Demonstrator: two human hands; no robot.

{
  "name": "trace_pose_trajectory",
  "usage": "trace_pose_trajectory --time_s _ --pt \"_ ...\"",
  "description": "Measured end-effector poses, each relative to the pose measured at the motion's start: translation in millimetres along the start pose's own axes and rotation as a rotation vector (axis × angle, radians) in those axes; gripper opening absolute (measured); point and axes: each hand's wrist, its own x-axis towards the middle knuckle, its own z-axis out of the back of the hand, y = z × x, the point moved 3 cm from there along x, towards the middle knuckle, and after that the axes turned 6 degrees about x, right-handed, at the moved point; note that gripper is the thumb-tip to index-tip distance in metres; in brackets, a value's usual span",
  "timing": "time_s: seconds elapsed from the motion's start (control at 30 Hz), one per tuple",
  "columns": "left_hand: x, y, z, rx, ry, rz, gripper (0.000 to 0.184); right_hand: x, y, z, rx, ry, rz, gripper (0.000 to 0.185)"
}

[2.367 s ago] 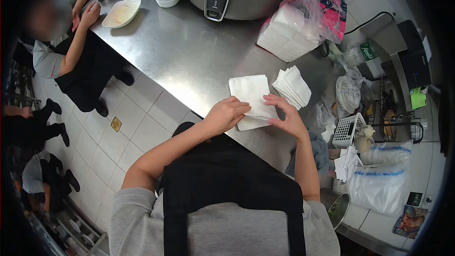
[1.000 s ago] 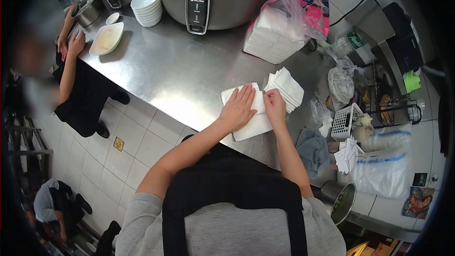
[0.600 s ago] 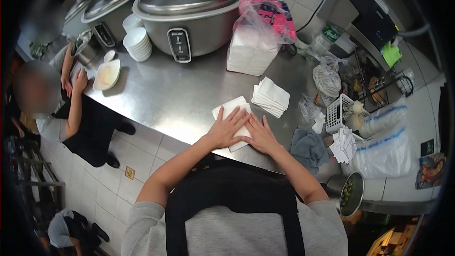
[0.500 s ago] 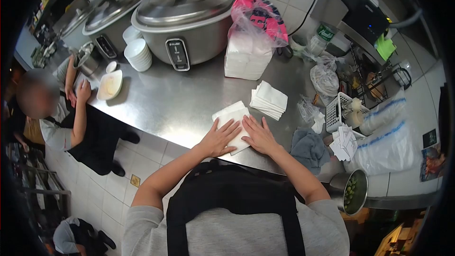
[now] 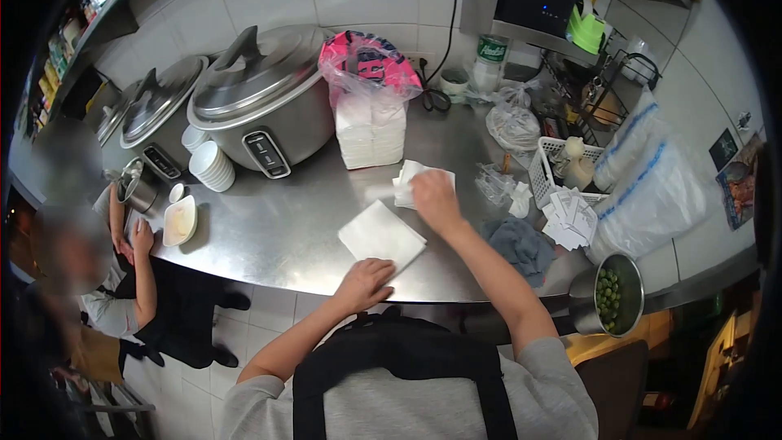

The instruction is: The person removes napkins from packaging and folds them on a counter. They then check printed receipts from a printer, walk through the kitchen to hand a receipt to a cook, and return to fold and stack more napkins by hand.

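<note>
A square white paper napkin (image 5: pixel 381 235) lies on the steel counter near its front edge, apparently with more layers under it. My left hand (image 5: pixel 365 283) has its bent fingers pressed on the napkin's near left edge. Farther off, my right hand (image 5: pixel 436 200) is closed over the small stack of folded napkins (image 5: pixel 414 173). A blurred white strip, seemingly a napkin, sticks out leftward from its fingers; its fingertips are partly hidden. Behind that stack stands a tall block of napkins (image 5: pixel 371 134) in an open plastic bag with a pink top.
Large rice cookers (image 5: pixel 265 102), stacked white bowls (image 5: pixel 212 167) and a dish (image 5: pixel 180 221) stand to the left. At right are a grey cloth (image 5: pixel 521 248), a white basket (image 5: pixel 547 165), paper slips (image 5: pixel 570 218) and a pot of green fruit (image 5: pixel 607 297). Another person's hands (image 5: pixel 140 238) rest at the left counter edge.
My right hand has left the napkin before me and moved forward to the folded stack. My left hand has slid toward the napkin's near edge, its fingers now bent. The view has shifted.
</note>
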Motion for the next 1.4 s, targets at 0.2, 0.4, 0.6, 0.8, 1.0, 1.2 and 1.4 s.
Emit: trace_pose_trajectory --time_s 0.2,0.4,0.6,0.8,1.0,1.2,1.4 --pt "-6 35 16 0.0 -0.05 0.078 0.04 -10 -54 4 -0.351 0.101 -0.062 0.027" --pt "-7 49 24 -0.12 -0.045 0.077 0.04 -43 -40 4 -0.093 0.375 -0.182 0.044" --pt "-5 61 52 -0.296 -0.081 0.145 0.037 177 -90 204 -0.265 -0.311 0.024 0.04" --pt "25 66 73 -0.347 -0.133 0.08 0.035 319 -212 285 -0.521 -0.443 -0.412 0.062" --pt "68 52 88 -0.489 -0.151 -0.065 0.035 340 -232 295 -0.235 -0.588 -0.56 0.071" --pt "122 42 86 -0.935 -0.077 -0.101 0.062 275 -113 308 0.482 -0.448 -0.476 0.052" --pt "195 -36 97 -1.637 -0.058 -0.186 0.107 138 4 295 0.466 0.056 -0.695 0.044"
